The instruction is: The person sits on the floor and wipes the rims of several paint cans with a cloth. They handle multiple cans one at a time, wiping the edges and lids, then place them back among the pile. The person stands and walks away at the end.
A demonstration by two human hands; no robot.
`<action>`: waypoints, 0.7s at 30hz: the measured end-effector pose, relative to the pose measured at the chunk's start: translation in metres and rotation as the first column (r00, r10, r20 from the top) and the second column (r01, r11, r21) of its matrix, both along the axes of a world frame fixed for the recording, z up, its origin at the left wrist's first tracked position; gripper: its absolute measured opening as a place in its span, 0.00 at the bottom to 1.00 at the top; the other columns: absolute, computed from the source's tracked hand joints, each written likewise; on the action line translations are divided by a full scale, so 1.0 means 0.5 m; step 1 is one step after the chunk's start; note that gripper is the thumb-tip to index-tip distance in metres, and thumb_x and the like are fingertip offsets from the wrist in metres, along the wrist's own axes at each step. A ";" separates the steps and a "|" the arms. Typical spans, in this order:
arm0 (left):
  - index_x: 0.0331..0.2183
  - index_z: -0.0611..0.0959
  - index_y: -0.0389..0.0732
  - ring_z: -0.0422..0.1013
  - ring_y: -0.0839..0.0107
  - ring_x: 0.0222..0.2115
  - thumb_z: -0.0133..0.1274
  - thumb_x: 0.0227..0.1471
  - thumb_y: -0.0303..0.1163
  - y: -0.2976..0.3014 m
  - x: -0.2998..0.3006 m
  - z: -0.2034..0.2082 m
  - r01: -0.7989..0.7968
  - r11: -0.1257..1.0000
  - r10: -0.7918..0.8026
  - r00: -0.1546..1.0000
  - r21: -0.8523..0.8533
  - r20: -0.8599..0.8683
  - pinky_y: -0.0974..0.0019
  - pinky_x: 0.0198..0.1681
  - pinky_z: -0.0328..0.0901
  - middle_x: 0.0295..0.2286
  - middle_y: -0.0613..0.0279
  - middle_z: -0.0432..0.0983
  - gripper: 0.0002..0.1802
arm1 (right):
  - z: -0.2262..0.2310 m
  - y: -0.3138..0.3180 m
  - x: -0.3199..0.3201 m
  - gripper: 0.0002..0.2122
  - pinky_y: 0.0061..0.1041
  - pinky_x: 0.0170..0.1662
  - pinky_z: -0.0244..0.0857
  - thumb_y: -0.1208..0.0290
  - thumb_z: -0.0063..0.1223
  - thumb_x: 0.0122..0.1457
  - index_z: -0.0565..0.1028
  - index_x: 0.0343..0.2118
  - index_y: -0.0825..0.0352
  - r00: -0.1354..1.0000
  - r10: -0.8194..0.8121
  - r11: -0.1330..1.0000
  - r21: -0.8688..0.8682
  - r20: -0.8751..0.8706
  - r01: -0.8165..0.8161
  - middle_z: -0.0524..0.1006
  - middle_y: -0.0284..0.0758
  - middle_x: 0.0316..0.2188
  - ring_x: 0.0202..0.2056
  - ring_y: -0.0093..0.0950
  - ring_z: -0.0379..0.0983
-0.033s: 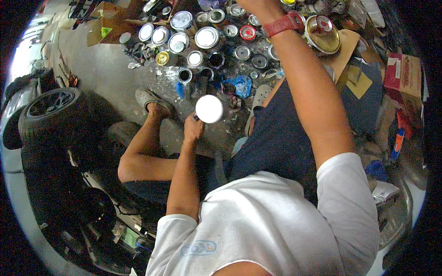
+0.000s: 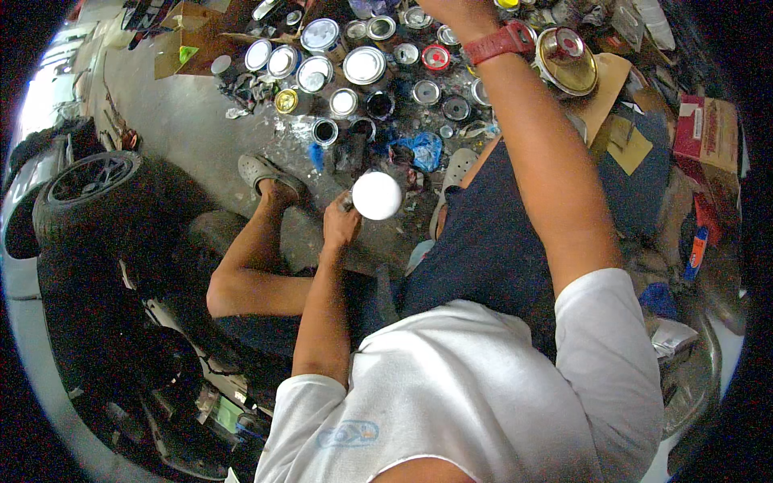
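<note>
My left hand (image 2: 342, 223) is closed round a dark handle in front of my body. Beside the fist, a round, bright white cup top (image 2: 377, 196) faces up; it resembles the cup of a paint spray gun, but the parts below it are hidden. Stretched far forward, my right arm has a red watch (image 2: 499, 43) at the wrist. Only the back part of my right hand (image 2: 460, 13) shows at the top edge, above the paint cans, and its fingers are out of view. Among the nearest cans is an uncovered one with dark contents (image 2: 324, 132).
Several cans stand on the stained floor, including a large silver-lidded can (image 2: 364, 65) and a red-rimmed can (image 2: 435, 57). A gold-rimmed tin (image 2: 566, 62) sits beside my right forearm. Cardboard boxes (image 2: 706, 133) stand at right; a wheel (image 2: 90, 181) is at left.
The white-topped cup in my left hand has shifted slightly right and a little nearer to me. My right arm has hardly moved.
</note>
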State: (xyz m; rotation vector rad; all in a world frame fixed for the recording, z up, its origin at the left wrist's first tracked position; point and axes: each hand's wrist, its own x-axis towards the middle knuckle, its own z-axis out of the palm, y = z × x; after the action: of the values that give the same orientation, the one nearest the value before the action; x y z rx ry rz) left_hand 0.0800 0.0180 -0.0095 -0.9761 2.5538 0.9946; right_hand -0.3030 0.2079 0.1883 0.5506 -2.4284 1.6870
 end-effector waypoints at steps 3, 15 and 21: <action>0.43 0.84 0.34 0.80 0.50 0.35 0.57 0.58 0.40 -0.002 -0.016 0.001 -0.093 0.992 0.093 0.996 0.088 0.012 0.54 0.40 0.70 0.33 0.44 0.83 0.19 | -0.004 -0.003 -0.007 0.13 0.35 0.40 0.74 0.63 0.62 0.62 0.81 0.42 0.69 0.999 -0.013 1.000 -0.009 -0.032 0.013 0.84 0.40 0.35 0.36 0.36 0.81; 0.49 0.85 0.43 0.77 0.39 0.44 0.58 0.56 0.53 0.007 -0.024 -0.015 0.010 1.000 -0.011 0.998 -0.014 -0.064 0.47 0.48 0.71 0.40 0.36 0.81 0.27 | 0.020 -0.026 0.032 0.13 0.32 0.38 0.73 0.64 0.61 0.63 0.81 0.42 0.70 0.997 0.061 0.993 0.108 -0.040 -0.056 0.83 0.40 0.30 0.33 0.31 0.81; 0.48 0.85 0.42 0.77 0.39 0.44 0.54 0.56 0.65 0.011 -0.040 0.019 0.027 0.999 -0.025 0.998 -0.029 0.051 0.45 0.49 0.71 0.40 0.37 0.81 0.36 | -0.010 -0.007 0.020 0.17 0.32 0.41 0.74 0.59 0.57 0.67 0.80 0.46 0.69 1.000 -0.012 0.961 0.275 -0.024 0.018 0.84 0.40 0.39 0.37 0.30 0.81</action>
State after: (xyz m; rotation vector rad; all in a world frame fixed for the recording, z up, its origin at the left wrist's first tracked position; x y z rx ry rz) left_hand 0.0602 0.0234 -0.0002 -0.9612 2.5400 0.9156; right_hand -0.2927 0.2045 0.1831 0.5783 -2.6614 1.3361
